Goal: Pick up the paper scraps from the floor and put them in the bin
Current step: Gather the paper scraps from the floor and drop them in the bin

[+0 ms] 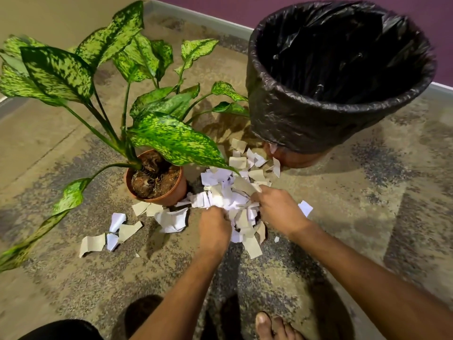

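A: Status of the scraps?

B: Main pile lies on the floor, between the pot and the bin. Both hands work at the near edge of that pile.

A: State of each grip?

B: Left hand: fingers curled shut on a bunch of scraps. Right hand: closed on scraps as well, with pieces sticking out between the fingers. Both hands sit low, at floor level.

A: Progress?

B: Early stage, by my estimate. The bin liner shows only black inside; no paper is visible there, though the bottom is dark. Nearly all scraps remain on the floor.

A: Remaining work?

B: Lift the gathered handful to the bin. Then clear the pile against the pot, the loose group on the near left of the pot, and the few pieces at the bin base.
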